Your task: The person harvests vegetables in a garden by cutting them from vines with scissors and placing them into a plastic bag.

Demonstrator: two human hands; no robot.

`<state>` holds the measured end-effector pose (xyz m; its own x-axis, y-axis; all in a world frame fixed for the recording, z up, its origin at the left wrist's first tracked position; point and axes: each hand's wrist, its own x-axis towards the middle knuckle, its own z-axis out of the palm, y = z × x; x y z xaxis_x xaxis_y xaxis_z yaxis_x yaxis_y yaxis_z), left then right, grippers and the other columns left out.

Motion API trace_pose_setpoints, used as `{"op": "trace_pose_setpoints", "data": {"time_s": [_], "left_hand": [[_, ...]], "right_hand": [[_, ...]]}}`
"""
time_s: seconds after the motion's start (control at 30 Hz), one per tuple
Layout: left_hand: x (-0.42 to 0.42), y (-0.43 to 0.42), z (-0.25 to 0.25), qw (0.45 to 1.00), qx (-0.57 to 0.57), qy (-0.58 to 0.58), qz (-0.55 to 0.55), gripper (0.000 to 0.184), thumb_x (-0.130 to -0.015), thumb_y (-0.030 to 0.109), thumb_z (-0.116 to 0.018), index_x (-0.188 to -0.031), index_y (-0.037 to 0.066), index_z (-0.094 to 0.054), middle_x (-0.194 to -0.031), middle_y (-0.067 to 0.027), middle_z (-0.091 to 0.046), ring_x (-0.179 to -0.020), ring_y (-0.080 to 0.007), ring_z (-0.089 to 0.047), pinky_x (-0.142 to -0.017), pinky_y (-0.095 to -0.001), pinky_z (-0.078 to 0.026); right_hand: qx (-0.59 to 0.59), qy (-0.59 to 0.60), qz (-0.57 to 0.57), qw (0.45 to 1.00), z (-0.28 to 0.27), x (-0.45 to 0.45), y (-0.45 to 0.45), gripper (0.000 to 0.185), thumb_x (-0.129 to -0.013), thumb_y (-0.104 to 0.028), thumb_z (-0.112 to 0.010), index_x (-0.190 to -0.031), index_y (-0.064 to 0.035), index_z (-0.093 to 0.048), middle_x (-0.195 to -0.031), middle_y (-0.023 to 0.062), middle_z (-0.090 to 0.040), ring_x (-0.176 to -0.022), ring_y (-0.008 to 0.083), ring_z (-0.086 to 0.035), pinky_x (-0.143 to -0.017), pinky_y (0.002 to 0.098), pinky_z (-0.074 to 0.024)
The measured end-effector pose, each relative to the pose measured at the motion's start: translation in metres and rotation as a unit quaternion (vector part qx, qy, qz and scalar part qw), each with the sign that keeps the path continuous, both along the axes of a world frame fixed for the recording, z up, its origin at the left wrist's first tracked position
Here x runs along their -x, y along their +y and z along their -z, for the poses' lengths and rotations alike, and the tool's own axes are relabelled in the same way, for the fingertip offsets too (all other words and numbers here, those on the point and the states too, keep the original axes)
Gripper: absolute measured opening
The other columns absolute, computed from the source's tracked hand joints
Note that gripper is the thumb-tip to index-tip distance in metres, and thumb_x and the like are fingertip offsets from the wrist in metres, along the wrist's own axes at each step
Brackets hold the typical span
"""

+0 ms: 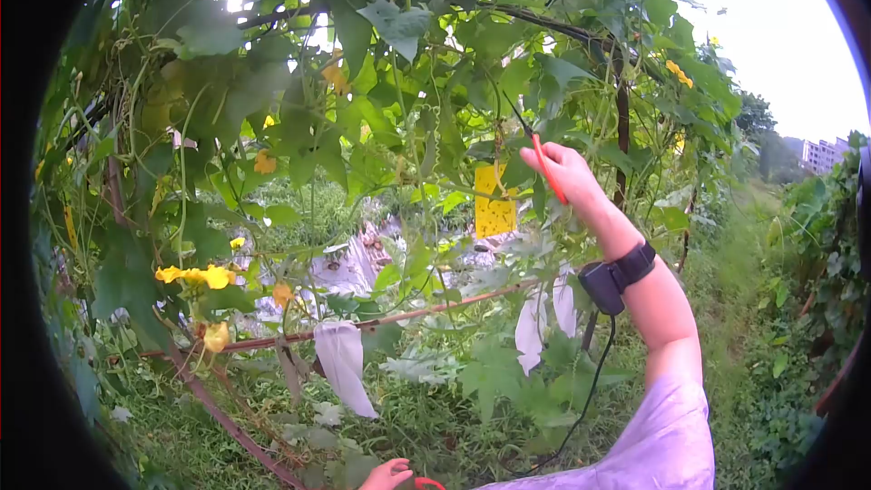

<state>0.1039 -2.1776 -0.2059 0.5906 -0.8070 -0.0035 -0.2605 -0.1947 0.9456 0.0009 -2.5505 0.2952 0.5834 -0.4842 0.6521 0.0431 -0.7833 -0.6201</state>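
Observation:
My right hand [564, 174] is raised among the vines, its fingers wrapped round the red handles of a pair of scissors [544, 163]. The dark blades point up and to the left, close to a thin green stem. Left of that hand hangs a yellow card [494, 202] dotted with dark specks. Low at the bottom edge is my left hand [388, 475], its fingers curled and partly cut off by the frame. A red curved thing [428, 484] shows just right of it; whether the hand touches it I cannot tell.
Leafy vines [399, 27] cover an arched frame overhead. A thin brown pole [435, 308] crosses below, with white cloth strips [343, 367] hanging near it. Yellow flowers [195, 276] are at the left. A black cable [594, 390] runs down from a band on my right forearm.

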Motion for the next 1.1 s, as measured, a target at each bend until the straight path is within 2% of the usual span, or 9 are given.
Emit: {"op": "trace_pose_setpoints", "data": {"time_s": [0.17,0.3,0.37,0.67,0.7,0.8,0.93,1.07,1.1], "left_hand": [[0.005,-0.029,0.006,0.999,0.045,0.008,-0.026,0.035,-0.080,0.024,-0.058,-0.107,0.002,-0.053,-0.088,-0.0109,-0.062,-0.082,-0.0188,-0.058,-0.073,-0.0305,-0.047],[0.023,-0.031,0.013,0.998,0.048,0.015,-0.047,0.030,-0.083,0.020,-0.055,-0.105,0.000,-0.053,-0.086,-0.0088,-0.062,-0.079,-0.0173,-0.058,-0.071,-0.0298,-0.047],[0.033,-0.034,0.005,0.968,0.127,0.208,-0.059,0.028,-0.083,0.017,-0.054,-0.104,-0.001,-0.053,-0.088,-0.0085,-0.061,-0.080,-0.0163,-0.058,-0.070,-0.0291,-0.047],[0.040,0.009,0.043,0.990,0.025,0.031,-0.132,0.025,-0.083,0.017,-0.053,-0.103,0.002,-0.056,-0.086,-0.0080,-0.062,-0.078,-0.0149,-0.057,-0.070,-0.0283,-0.046],[0.041,0.013,0.047,0.989,0.004,-0.006,-0.147,0.025,-0.083,0.017,-0.054,-0.102,0.003,-0.057,-0.085,-0.0078,-0.062,-0.077,-0.0149,-0.056,-0.069,-0.0285,-0.046],[0.044,0.022,0.051,0.989,0.008,0.037,-0.145,0.023,-0.082,0.018,-0.054,-0.101,0.004,-0.058,-0.082,-0.0076,-0.062,-0.074,-0.0145,-0.056,-0.067,-0.0289,-0.046],[0.043,0.032,0.065,0.988,0.029,0.040,-0.147,0.025,-0.083,0.019,-0.053,-0.103,0.004,-0.056,-0.080,-0.0071,-0.061,-0.072,-0.0141,-0.056,-0.065,-0.0285,-0.046],[0.053,0.041,0.045,0.981,0.041,0.133,-0.134,0.025,-0.084,0.019,-0.053,-0.104,0.004,-0.056,-0.078,-0.0065,-0.060,-0.071,-0.0141,-0.056,-0.064,-0.0289,-0.046],[0.055,0.045,0.043,0.985,0.022,0.103,-0.135,0.025,-0.084,0.019,-0.053,-0.103,0.004,-0.056,-0.078,-0.0068,-0.060,-0.070,-0.0144,-0.056,-0.064,-0.0286,-0.046]], "right_hand": [[-0.073,-0.055,-0.165,0.982,-0.014,-0.012,-0.006,0.043,-0.080,-0.045,-0.056,-0.090,-0.0035,-0.058,-0.067,-0.0044,-0.046,-0.062,0.0044,-0.039,-0.057,0.0208,-0.0336],[-0.030,-0.003,-0.295,0.955,0.007,-0.003,0.028,0.029,-0.082,-0.036,-0.057,-0.079,-0.0077,-0.052,-0.065,-0.0075,-0.040,-0.059,0.0022,-0.035,-0.052,0.0199,-0.0292],[-0.052,0.036,-0.357,0.932,0.016,-0.002,0.038,0.026,-0.082,-0.032,-0.058,-0.075,-0.0086,-0.049,-0.064,-0.0081,-0.038,-0.057,0.0020,-0.032,-0.050,0.0198,-0.0274],[0.113,-0.040,-0.114,0.986,-0.014,-0.021,0.033,0.031,-0.075,-0.033,-0.064,-0.075,-0.0037,-0.054,-0.059,-0.0024,-0.043,-0.057,0.0058,-0.036,-0.051,0.0231,-0.0307],[0.116,-0.043,-0.114,0.986,-0.018,-0.019,0.038,0.031,-0.075,-0.033,-0.064,-0.075,-0.0037,-0.054,-0.059,-0.0024,-0.043,-0.057,0.0058,-0.036,-0.051,0.0231,-0.0307],[-0.034,-0.112,-0.344,0.932,-0.031,-0.012,0.067,0.030,-0.076,-0.031,-0.065,-0.071,-0.0043,-0.052,-0.058,-0.0027,-0.041,-0.056,0.0047,-0.035,-0.048,0.0222,-0.0290],[0.192,-0.077,-0.154,0.966,-0.051,-0.008,0.099,0.031,-0.072,-0.029,-0.069,-0.068,-0.0045,-0.050,-0.057,-0.0036,-0.042,-0.053,0.0051,-0.036,-0.048,0.0222,-0.0294],[0.149,-0.025,-0.227,0.962,-0.043,-0.037,0.135,0.037,-0.075,-0.040,-0.064,-0.070,-0.0057,-0.052,-0.056,-0.0042,-0.041,-0.052,0.0049,-0.037,-0.047,0.0212,-0.0321],[0.033,0.002,-0.312,0.950,-0.044,-0.048,0.142,0.039,-0.076,-0.044,-0.061,-0.069,-0.0070,-0.052,-0.055,-0.0046,-0.042,-0.050,0.0051,-0.039,-0.047,0.0210,-0.0347]]}}
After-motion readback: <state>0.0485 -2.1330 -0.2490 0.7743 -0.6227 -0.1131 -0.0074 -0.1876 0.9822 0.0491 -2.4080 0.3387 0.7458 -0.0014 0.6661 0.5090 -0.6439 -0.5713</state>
